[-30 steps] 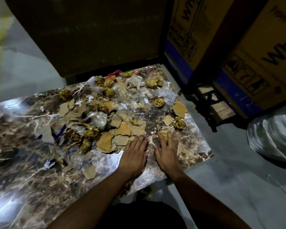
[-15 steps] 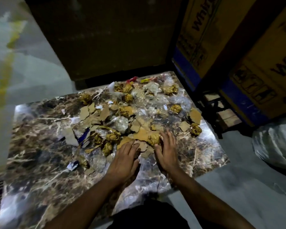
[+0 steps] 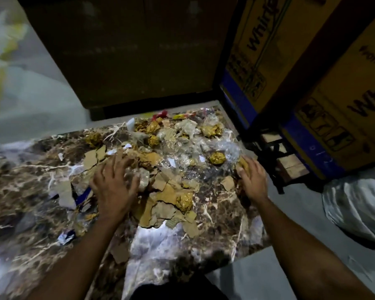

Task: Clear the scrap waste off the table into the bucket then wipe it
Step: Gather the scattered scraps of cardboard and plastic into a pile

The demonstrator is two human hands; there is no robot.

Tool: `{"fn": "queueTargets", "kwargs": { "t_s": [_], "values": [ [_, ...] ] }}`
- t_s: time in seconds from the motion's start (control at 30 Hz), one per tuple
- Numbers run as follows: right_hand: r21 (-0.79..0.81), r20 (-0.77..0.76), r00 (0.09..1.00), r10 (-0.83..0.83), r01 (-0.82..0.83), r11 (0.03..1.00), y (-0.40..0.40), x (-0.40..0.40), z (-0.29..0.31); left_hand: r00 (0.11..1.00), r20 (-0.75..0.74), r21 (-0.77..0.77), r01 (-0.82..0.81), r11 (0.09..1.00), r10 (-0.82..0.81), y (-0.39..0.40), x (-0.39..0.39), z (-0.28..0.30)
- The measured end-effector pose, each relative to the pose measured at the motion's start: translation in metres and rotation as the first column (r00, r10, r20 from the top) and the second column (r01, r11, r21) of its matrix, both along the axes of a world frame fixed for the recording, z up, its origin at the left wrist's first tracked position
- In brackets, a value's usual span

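Your left hand [image 3: 115, 187] fingers spread on scrap pile [image 3: 167, 169]; right hand [image 3: 252, 180] fingers together, flat at surface [image 3: 30, 191] edge.

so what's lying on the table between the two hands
Head view: between the left hand and right hand, torn cardboard scraps, clear plastic wrap and a crumpled gold ball.

Brown marble-look table [image 3: 221, 217] w/ white veins, glossy. On it, mid to far right: torn cardboard scraps [image 3: 167, 194], crumpled gold foil balls [image 3: 217, 158], clear plastic wrap [image 3: 225, 147], blue & white paper bits [image 3: 66, 236]; red & yellow wrappers [image 3: 162, 114] at far edge.
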State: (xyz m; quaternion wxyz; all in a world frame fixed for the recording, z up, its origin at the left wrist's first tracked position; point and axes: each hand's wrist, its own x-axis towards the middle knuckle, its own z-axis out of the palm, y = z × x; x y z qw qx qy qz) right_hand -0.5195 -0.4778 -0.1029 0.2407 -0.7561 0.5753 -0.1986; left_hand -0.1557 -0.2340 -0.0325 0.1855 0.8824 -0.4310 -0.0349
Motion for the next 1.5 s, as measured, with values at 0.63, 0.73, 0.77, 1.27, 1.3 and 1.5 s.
{"fn": "queueTargets", "kwargs": {
  "t_s": [0.63,0.73,0.77,1.27,1.3,1.5],
  "values": [
    [0.254,0.31,0.9,0.307,-0.39,0.885,0.013,0.123,0.001,0.927,-0.373,0.054,-0.021,0.998,0.039,-0.01,-0.017,-0.05],
    [0.277,0.432,0.856,0.284,-0.425,0.862,0.026,0.146,0.002,0.871,-0.484,0.03,-0.085,0.996,0.089,-0.011,-0.025,-0.046],
    [0.3,0.466,0.846,0.258,-0.426,0.853,0.031,0.154,0.004,0.842,-0.528,0.018,-0.123,0.992,0.114,-0.012,-0.028,-0.044],
    [-0.117,0.466,0.872,0.146,-0.103,0.988,-0.014,0.206,0.063,0.955,-0.105,-0.372,-0.296,0.88,0.277,-0.003,0.001,-0.014],
    [-0.162,0.461,0.869,0.18,-0.117,0.98,-0.025,0.216,0.072,0.957,-0.084,-0.401,-0.289,0.869,0.279,-0.009,0.008,-0.009],
    [-0.109,0.148,0.871,0.468,-0.456,0.883,-0.074,0.269,0.081,0.994,-0.097,-0.321,-0.083,0.944,0.055,-0.062,0.067,0.014]
  ]
}}
